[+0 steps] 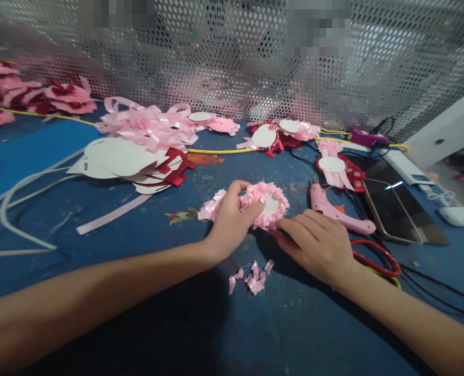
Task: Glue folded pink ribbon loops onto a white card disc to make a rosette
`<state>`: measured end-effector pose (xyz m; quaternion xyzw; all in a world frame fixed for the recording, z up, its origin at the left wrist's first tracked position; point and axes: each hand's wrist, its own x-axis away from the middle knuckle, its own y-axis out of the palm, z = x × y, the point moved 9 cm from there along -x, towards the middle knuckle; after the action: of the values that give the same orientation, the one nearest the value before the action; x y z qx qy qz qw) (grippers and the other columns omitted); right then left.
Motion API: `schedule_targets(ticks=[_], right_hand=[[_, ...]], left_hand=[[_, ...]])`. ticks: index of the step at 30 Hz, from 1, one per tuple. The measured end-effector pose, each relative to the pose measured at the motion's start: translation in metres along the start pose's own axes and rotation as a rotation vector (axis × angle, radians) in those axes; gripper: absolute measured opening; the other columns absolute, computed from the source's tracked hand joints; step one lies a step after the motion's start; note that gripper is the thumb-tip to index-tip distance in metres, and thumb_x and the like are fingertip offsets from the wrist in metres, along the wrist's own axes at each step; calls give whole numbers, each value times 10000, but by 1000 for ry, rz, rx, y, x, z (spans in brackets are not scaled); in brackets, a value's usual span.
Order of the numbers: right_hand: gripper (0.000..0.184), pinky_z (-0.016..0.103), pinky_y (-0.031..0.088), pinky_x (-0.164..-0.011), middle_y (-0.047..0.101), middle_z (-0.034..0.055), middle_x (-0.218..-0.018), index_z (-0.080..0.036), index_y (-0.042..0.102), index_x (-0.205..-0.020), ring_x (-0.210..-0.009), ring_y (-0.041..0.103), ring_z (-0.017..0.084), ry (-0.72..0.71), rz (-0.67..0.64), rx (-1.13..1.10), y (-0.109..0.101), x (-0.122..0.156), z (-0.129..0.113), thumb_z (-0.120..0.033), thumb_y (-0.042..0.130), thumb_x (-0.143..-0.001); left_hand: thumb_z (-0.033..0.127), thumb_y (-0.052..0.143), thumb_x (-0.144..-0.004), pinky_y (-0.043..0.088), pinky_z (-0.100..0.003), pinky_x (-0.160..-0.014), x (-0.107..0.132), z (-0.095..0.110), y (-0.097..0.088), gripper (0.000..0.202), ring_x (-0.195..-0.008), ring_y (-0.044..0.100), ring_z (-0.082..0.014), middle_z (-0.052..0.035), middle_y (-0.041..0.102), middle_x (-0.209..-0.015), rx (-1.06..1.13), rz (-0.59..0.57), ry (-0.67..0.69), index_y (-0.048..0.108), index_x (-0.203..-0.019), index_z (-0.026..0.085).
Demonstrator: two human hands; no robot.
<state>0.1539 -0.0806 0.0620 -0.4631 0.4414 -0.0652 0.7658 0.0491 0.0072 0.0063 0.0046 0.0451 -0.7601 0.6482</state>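
A pink ruffled ribbon rosette [271, 204] with a white round centre is held just above the blue table, its pale pink ribbon tail [211, 207] sticking out to the left. My left hand [234, 219] grips it from the left, with the thumb pressed on the white centre. At the rosette's lower right edge, the fingers of my right hand [318, 243] are closed together on the rim; the fingertips are partly hidden. Small pink ribbon scraps [255, 279] lie in front of both hands. A pink glue gun [339, 213] rests just beyond my right hand.
White card pieces [118, 159] and looped pink ribbons [149, 122] lie at the left, near white cables [28, 183]. Finished-looking rosettes [264, 137] line the perforated metal panel [216, 68]. At the right are red-handled scissors [377, 256], a dark phone-like device [396, 201] and cords.
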Motion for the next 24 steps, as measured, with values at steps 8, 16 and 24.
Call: schedule_targets(ticks=[8, 16, 24], right_hand=[[66, 273, 416, -558, 630, 2, -610, -164, 625, -855, -563, 520, 127, 89, 114, -116, -15, 1, 9, -115, 634, -812], [92, 301, 438, -613, 663, 50, -712, -156, 637, -777, -677, 568, 164, 190, 14, -157, -1, -4, 23, -127, 587, -850], [101, 333, 449, -619, 646, 78, -739, -126, 667, -845, -682, 537, 186, 112, -15, -125, -4, -2, 15, -100, 571, -829]], left_hand=[[172, 570, -735, 341, -229, -549, 2, 3, 2, 166, -594, 393, -95, 48, 436, -703, -57, -12, 14, 481, -874, 191], [168, 567, -740, 355, -233, -599, 6, 16, 5, 144, -657, 424, -105, 34, 461, -765, -114, -28, 124, 470, -844, 194], [141, 559, -723, 353, -232, -588, 3, 13, 0, 153, -609, 391, -97, 51, 440, -726, -125, 8, 88, 476, -839, 195]])
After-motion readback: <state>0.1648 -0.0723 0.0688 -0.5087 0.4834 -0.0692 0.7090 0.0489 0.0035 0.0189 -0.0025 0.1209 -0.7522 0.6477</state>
